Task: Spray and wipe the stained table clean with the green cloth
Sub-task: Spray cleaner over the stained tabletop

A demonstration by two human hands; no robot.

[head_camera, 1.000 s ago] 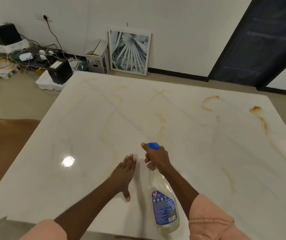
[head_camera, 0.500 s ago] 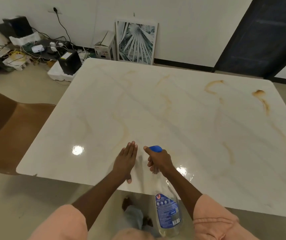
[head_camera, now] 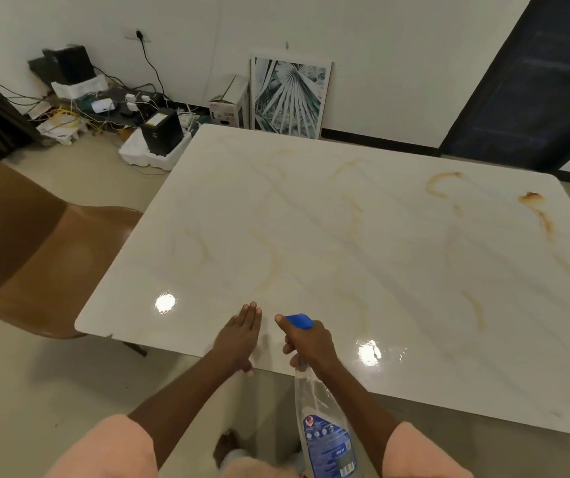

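The right hand [head_camera: 306,343] is gripping the blue trigger of a clear spray bottle [head_camera: 325,432], whose blue label is too blurred to read, over the near edge of the stained table [head_camera: 362,243]. The left hand [head_camera: 240,336] is lying flat, fingers straight, on that edge, while brown streaks are spreading toward the far right corner.

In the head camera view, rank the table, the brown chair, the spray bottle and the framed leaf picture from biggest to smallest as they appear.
1. Table, by far the largest.
2. Brown chair.
3 and 4. Spray bottle and framed leaf picture look about alike in the picture; the bottle is much nearer the camera and the right hand partly covers it, so I won't rank them.
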